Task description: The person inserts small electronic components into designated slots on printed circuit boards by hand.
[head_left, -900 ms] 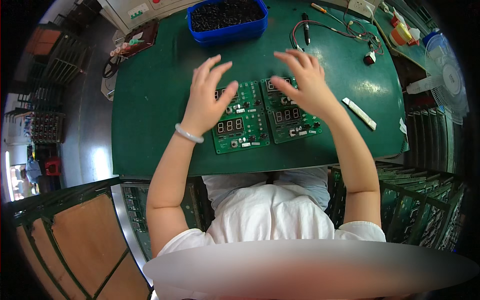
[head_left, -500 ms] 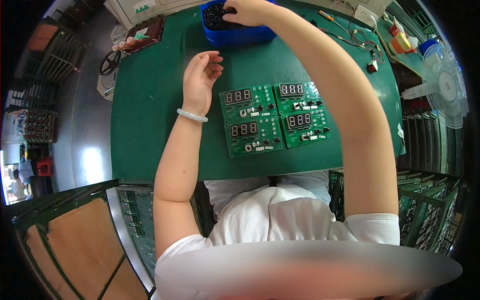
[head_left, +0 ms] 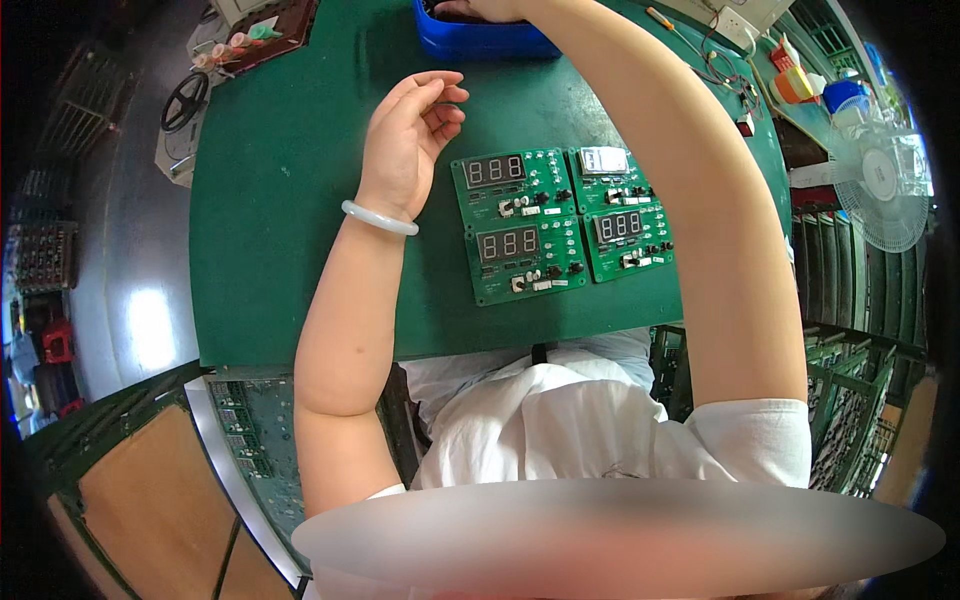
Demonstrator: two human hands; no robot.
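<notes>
Over the blue plastic bin (head_left: 485, 42) at the top edge of the view is my right hand (head_left: 485, 8). Its fingers are partly cut off by the frame, so their grip does not show; a few dark small parts show at the bin's left inside. My left hand (head_left: 405, 135) hovers palm inward above the table, left of the circuit boards, its fingers loosely bent and apart with nothing in them. Several green circuit boards (head_left: 545, 220) lie joined in a block, bearing three-digit displays and small black and white components. Light glares off the far right display (head_left: 604, 161); my right forearm covers the block's right edge.
The green tabletop (head_left: 280, 250) carries the boards and bin. Orange-handled screwdriver (head_left: 660, 18) and cables (head_left: 725, 75) lie at the far right, near a white fan (head_left: 880, 175). A dark red box (head_left: 265, 40) with capped bottles stands far left.
The view has shifted, so the bin sits higher and is partly out of frame. My right hand remains at the bin; my left hand is still held open beside the boards.
</notes>
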